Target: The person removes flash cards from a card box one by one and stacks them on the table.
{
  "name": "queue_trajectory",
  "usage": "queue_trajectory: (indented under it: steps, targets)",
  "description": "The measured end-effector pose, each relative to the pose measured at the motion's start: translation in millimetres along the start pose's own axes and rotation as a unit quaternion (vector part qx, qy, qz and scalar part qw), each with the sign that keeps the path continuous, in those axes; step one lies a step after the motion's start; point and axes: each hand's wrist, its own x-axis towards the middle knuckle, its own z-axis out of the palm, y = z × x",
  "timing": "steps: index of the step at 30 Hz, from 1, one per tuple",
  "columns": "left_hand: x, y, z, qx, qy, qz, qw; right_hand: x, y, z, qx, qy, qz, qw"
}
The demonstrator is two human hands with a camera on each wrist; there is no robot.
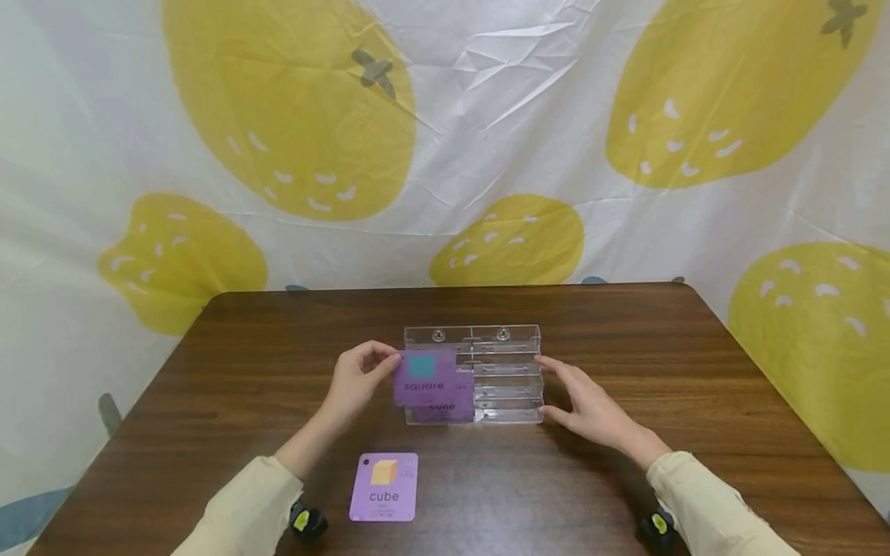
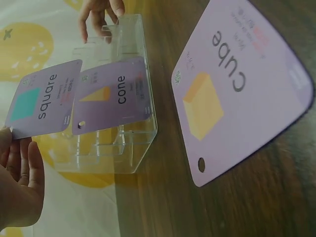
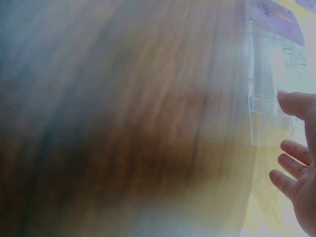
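Observation:
A clear tiered rack (image 1: 507, 415) stands toward the back of the table. My left hand (image 1: 358, 378) pinches the left edge of a purple "square" card (image 1: 424, 392), which is held up in front of the rack's left column. Lower in that column sits a purple "cone" card (image 2: 118, 96), partly behind the square card in the head view. At the rack's right side is my right hand (image 1: 587, 401), thumb and fingers spread, with fingertips at its edge. A purple "cube" card (image 1: 384, 488) lies flat on the table, nearer than the rack.
The dark wooden table (image 1: 528, 494) extends around the rack on all sides. Behind it hangs a white cloth (image 1: 501, 154) printed with yellow fruit. Black wrist cameras show below both sleeves.

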Motion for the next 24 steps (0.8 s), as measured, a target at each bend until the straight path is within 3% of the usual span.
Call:
queue_trajectory:
  steps: [9,18,24]
  targets:
    - [-14.7,3.1,-9.5,0.046,0.001,-0.027,0.9986,0,0,0.0,-0.001,-0.009,0.004,1.0]
    - [-26.0,5.1,-15.6,0.046,0.004,-0.061,0.997,0,1,0.3,0.001,-0.008,0.004,1.0]
    - [-32.1,6.1,-18.8,0.025,-0.012,-0.078,0.9965,-1,1,0.7,-0.003,-0.001,-0.001,1.0]
